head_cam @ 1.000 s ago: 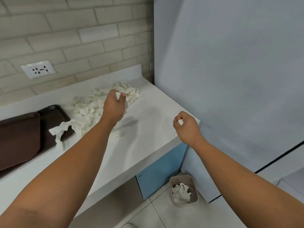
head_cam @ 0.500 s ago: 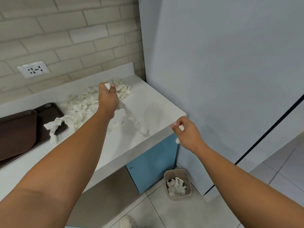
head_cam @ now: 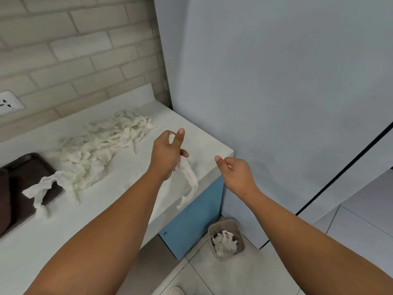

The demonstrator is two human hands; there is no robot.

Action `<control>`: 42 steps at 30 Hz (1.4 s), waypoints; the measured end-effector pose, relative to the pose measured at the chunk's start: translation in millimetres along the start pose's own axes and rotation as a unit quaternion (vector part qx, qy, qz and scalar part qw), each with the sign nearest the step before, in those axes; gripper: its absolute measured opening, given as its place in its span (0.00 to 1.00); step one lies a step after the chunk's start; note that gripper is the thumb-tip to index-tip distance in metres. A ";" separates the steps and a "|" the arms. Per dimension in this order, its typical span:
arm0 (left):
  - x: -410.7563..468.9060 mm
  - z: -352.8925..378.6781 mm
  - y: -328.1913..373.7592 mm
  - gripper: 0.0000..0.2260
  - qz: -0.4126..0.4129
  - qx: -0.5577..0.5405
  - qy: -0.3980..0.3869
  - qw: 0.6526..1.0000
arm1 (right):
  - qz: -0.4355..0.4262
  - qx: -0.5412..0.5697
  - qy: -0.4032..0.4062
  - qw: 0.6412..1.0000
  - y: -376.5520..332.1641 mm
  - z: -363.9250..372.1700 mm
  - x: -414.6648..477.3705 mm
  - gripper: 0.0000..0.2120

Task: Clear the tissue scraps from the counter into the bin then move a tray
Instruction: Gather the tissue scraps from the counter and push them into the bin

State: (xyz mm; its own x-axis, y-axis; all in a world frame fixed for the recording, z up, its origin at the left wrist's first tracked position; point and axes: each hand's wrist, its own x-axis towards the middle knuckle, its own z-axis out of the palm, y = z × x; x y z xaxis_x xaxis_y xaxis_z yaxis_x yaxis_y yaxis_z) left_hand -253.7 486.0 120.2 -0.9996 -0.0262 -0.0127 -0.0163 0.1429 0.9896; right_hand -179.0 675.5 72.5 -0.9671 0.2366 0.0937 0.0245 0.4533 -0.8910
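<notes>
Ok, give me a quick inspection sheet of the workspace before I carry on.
Surface: white counter, scraps across its back part.
Job's things: tissue scraps piled on the counter; one draped scrap over the edge of the brown tray; bin on the floor, holding scraps.
Clutter: nothing seen.
Grips: left hand holds a tissue strip dangling past the counter edge; right hand has fingers curled, contents unclear.
Cables: nothing seen.
Surroundings: brick wall, wall socket, blue cabinet door, tiled floor.
</notes>
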 end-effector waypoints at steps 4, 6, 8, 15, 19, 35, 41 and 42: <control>1.1 39.5 -19.5 0.23 -0.010 0.045 -0.033 0.998 | 0.044 0.017 0.037 0.998 21.0 -12.6 4.6 0.27; 2.9 56.2 -28.3 0.25 -0.003 0.069 -0.056 0.996 | 0.068 0.018 0.048 0.996 30.5 -18.7 3.3 0.27; 4.1 70.9 -36.1 0.27 0.003 0.080 -0.075 0.994 | 0.092 0.014 0.058 0.994 40.6 -23.4 0.2 0.26; -2.2 118.1 -60.7 0.21 -0.071 0.027 -0.187 0.979 | 0.153 -0.015 0.089 0.984 79.8 -31.0 -14.6 0.26; -10.6 139.0 -88.0 0.19 -0.144 -0.011 -0.223 0.964 | 0.186 -0.019 0.095 0.978 105.5 -33.0 -21.9 0.27; -13.7 198.6 -374.3 0.15 -0.215 0.246 -0.259 0.909 | 0.355 0.072 0.029 0.931 335.9 43.1 -67.4 0.04; -27.4 223.1 -490.5 0.10 -0.232 0.250 -0.218 0.914 | 0.368 0.025 -0.031 0.929 431.5 84.2 -112.2 0.05; -29.6 226.8 -507.7 0.11 -0.231 0.248 -0.217 0.916 | 0.374 0.009 -0.042 0.927 446.1 89.0 -118.4 0.04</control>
State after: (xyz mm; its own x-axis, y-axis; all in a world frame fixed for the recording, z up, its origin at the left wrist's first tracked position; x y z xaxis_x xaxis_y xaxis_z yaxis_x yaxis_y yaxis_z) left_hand -221.3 638.7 -414.4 -0.7974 0.1824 -0.5752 -0.3413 0.6499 0.6791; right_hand -76.1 773.3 -375.6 -0.6977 0.4115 -0.5864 0.6920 0.1752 -0.7003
